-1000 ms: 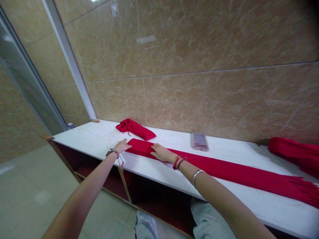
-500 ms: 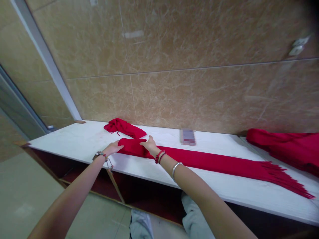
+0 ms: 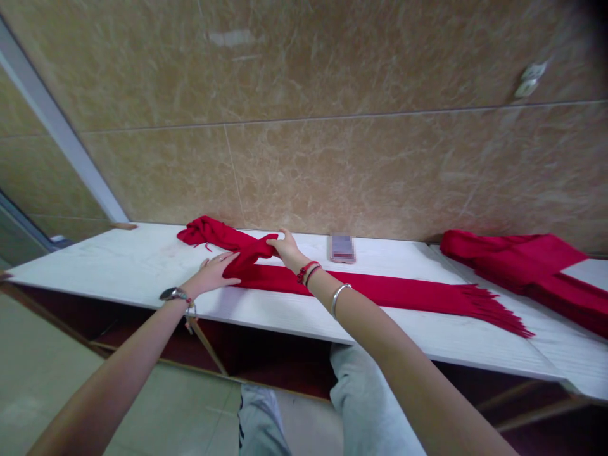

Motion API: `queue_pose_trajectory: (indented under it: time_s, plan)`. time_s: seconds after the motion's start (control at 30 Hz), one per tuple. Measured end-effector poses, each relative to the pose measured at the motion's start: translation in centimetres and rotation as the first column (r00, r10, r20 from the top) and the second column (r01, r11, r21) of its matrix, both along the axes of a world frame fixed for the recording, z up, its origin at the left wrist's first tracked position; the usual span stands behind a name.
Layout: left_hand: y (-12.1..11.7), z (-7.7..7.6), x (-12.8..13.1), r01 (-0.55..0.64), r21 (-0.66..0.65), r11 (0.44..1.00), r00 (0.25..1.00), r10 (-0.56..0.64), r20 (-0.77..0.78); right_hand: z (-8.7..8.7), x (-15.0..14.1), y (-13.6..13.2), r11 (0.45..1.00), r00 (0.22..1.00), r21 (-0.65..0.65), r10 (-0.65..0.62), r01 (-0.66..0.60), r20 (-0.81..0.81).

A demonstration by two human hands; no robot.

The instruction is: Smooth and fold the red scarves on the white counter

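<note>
A long red scarf [image 3: 394,291] lies flat along a white countertop [image 3: 403,335], its fringed end to the right. My right hand [image 3: 289,251] pinches a lifted, twisted fold near the scarf's left end. Against the left side of that fold rests my left hand [image 3: 213,273], thumb and fingers spread apart and touching the cloth. Behind my left hand lies a bunched red cloth [image 3: 206,231]; whether it is part of the same scarf, I cannot tell.
Close to the tiled wall [image 3: 308,171] lies a phone [image 3: 342,248], its screen blurred out. More folded red cloth [image 3: 517,259] sits at the right. Under the countertop are dark open shelves [image 3: 275,361], with my legs in front.
My right hand has raised the left end of the scarf into a twisted fold, towards the wall. My left hand has opened wider beside it. The camera view has shifted.
</note>
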State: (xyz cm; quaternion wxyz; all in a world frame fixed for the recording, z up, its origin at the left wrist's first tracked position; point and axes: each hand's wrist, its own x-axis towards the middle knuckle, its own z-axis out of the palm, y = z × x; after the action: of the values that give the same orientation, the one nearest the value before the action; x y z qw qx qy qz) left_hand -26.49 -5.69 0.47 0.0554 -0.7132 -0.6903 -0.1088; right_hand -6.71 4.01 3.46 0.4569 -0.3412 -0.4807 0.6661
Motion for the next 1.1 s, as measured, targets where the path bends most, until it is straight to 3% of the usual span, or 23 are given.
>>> queue_pose_trajectory:
  time_s: [0.1, 0.23, 0.33, 0.43, 0.63, 0.8, 0.97, 1.1]
  plan:
    - [0.7, 0.8, 2.6, 0.001, 0.111, 0.994, 0.997, 0.008, -0.079, 1.7, 1.3, 0.3, 1.0, 0.998, -0.017, 0.013, -0.014, -0.054]
    - [1.6, 1.5, 4.2, -0.138, 0.254, 0.957, 0.985, 0.16, -0.067, 4.7, 3.5, 0.9, 0.999, 0.989, 0.039, -0.009, 0.015, -0.146]
    - [1.7, 1.4, 4.1, -0.16, 0.237, 0.958, 0.982, 0.178, -0.06, 6.5, 5.6, 1.6, 0.994, 0.992, 0.089, -0.054, 0.064, -0.111]
    - [1.4, 0.9, 3.6, -0.147, 0.196, 0.969, 0.985, 0.162, -0.064, 7.1, 8.0, 2.1, 0.991, 0.994, 0.092, -0.094, 0.099, -0.055]
    - [0.8, 0.0, 3.4, -0.207, 0.124, 0.97, 0.978, 0.208, 0.007, 5.5, 12.9, 2.3, 0.986, 0.993, 0.115, -0.119, 0.121, -0.03]
    - [0.8, -0.6, 5.4, -0.102, 0.107, 0.989, 0.995, 0.101, 0.012, 4.0, 17.6, 2.0, 0.984, 0.988, 0.097, -0.156, 0.153, 0.023]
    - [1.0, -1.0, 7.7, -0.013, 0.084, 0.996, 0.999, 0.015, -0.03, 2.9, 24.4, 2.4, 0.956, 0.964, 0.143, -0.262, 0.255, 0.034]
    - [1.6, -1.2, 9.3, 0.025, 0.081, 0.996, 1.0, -0.024, -0.015, 1.2, 30.9, 3.2, 0.93, 0.936, 0.229, -0.324, 0.288, 0.135]
